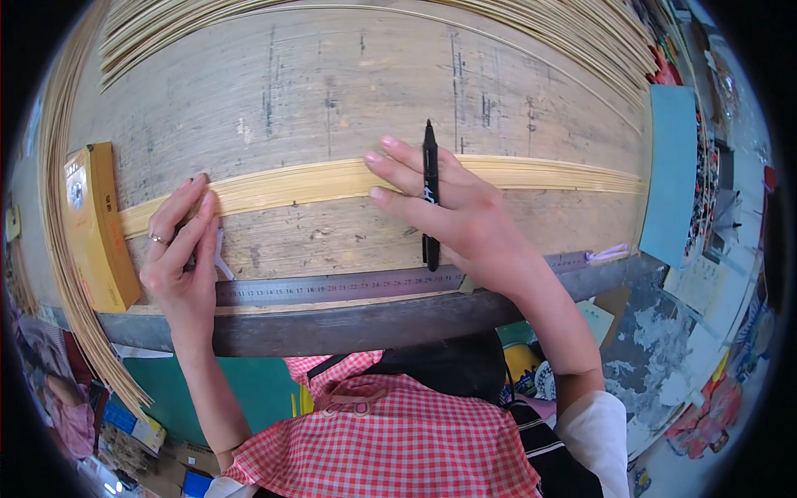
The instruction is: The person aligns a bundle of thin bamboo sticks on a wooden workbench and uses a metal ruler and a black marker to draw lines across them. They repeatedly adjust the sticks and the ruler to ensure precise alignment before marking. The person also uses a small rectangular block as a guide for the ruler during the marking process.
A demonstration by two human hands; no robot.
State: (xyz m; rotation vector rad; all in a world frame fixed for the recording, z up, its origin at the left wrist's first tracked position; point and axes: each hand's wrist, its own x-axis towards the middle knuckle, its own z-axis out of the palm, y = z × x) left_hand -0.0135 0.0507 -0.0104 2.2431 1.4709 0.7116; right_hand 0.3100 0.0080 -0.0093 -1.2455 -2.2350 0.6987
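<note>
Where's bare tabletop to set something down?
Widest: between the far strip pile and the middle strip row. Narrower: between that row and the metal ruler, flanked by left hand and right hand. Crowded: left end, yellow box and strip bundle.

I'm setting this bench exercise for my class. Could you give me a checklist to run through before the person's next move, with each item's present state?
1. Yellow strips lie side by side in a flat band: ok.
2. Black marker in hand: ok, held in the right hand, narrow end away from the person.
3. Left hand at the band: ok, fingertips at its left part; how firmly they press, cannot tell.
4. Metal ruler against the strips: not ok, it lies apart, along the near edge of the table.
5. Strip ends even against the yellow box and the blue-green block: cannot tell.
</note>
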